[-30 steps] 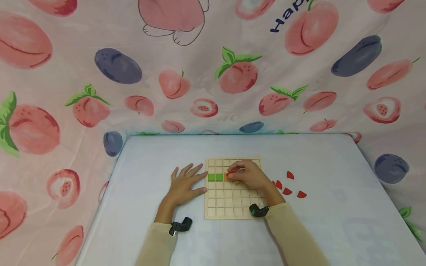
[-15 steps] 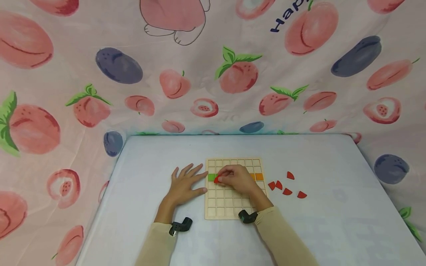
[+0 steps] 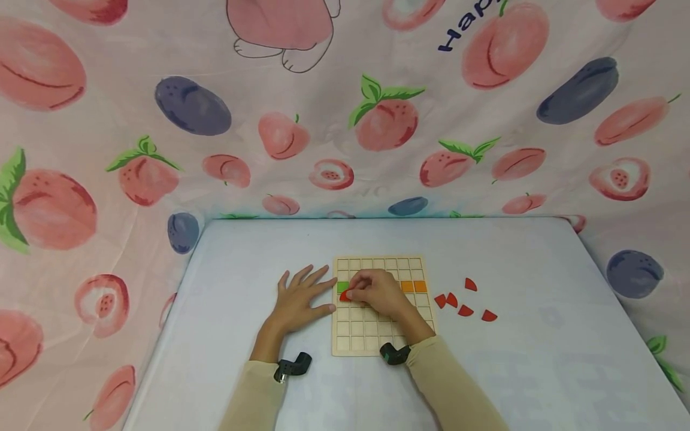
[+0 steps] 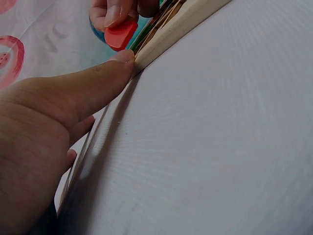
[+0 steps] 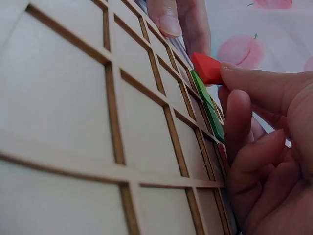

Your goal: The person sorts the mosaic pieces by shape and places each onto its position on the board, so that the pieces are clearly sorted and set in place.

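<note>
My right hand (image 3: 381,294) pinches a red quarter-circle piece (image 3: 345,296) between thumb and fingers. It is over the left side of a wooden grid board (image 3: 357,328), just below a green square tile (image 3: 342,287). In the right wrist view, the red piece (image 5: 207,69) is tilted close above the green tiles (image 5: 209,107). My left hand (image 3: 299,305) lies with fingers spread on the table; its thumb and a fingertip touch the board's left edge. In the left wrist view, its thumb (image 4: 98,85) presses the board's side. Two orange squares (image 3: 413,287) show in the same row; my right hand hides the row's middle.
Several loose red quarter-circle pieces (image 3: 466,310) lie on the white table (image 3: 539,359) to the right of the board. A fruit-printed cloth (image 3: 334,137) hangs behind and at both sides of the table.
My right hand has moved left and slightly toward me across the board with the red piece, uncovering orange squares at the row's right end. The left hand has stayed put.
</note>
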`<state>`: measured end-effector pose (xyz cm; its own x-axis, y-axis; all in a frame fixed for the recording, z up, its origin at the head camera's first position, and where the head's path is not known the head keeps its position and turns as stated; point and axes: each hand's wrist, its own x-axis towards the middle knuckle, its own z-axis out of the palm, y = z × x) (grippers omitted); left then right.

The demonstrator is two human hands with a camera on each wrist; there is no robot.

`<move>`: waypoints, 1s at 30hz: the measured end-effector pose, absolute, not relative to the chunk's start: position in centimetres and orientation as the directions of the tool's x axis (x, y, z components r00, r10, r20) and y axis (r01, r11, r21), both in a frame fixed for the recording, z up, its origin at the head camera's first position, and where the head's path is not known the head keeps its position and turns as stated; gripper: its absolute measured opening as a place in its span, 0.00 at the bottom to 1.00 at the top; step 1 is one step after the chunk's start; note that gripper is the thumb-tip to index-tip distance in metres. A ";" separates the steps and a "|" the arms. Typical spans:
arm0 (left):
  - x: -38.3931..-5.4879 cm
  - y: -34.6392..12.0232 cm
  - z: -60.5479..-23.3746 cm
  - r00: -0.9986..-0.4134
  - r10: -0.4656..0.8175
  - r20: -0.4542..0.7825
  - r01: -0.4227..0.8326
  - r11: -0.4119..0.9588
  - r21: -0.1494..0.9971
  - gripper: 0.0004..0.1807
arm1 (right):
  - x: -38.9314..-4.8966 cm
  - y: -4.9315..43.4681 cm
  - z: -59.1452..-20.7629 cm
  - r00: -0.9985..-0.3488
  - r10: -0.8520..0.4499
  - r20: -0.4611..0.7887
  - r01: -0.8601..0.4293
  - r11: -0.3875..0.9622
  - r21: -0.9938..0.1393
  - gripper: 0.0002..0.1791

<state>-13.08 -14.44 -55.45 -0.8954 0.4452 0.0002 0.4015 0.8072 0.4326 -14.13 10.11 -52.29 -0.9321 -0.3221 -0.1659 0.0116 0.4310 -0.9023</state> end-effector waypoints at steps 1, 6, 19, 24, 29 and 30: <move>-13.1 -14.4 -55.4 -0.896 0.445 0.001 0.402 0.807 0.432 0.36 | -14.1 10.1 -52.3 -0.934 -0.320 -0.160 0.004 0.438 -0.899 0.04; -13.1 -14.4 -55.3 -0.895 0.445 0.005 0.404 0.807 0.432 0.36 | -14.1 9.9 -52.4 -0.942 -0.301 -0.150 -0.010 0.472 -0.882 0.04; -13.0 -14.4 -55.3 -0.895 0.446 0.010 0.407 0.807 0.427 0.36 | -14.0 9.7 -52.4 -0.952 -0.264 -0.158 0.004 0.504 -0.864 0.05; -13.0 -14.4 -55.2 -0.894 0.447 0.016 0.410 0.804 0.430 0.36 | -14.1 9.6 -52.6 -0.951 -0.276 -0.137 -0.038 0.547 -0.836 0.05; -13.0 -14.4 -55.3 -0.894 0.449 0.018 0.412 0.803 0.431 0.36 | -14.2 9.6 -52.8 -0.948 -0.290 -0.130 -0.061 0.567 -0.822 0.05; -13.0 -14.4 -55.3 -0.894 0.448 0.017 0.411 0.803 0.432 0.36 | -14.1 9.6 -52.8 -0.948 -0.290 -0.127 -0.064 0.570 -0.819 0.05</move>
<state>-12.99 -14.39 -55.28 -0.8938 0.4482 0.0170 0.4109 0.8030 0.4316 -14.15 9.55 -52.78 -0.9484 -0.2905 -0.1275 -0.0643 0.5695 -0.8194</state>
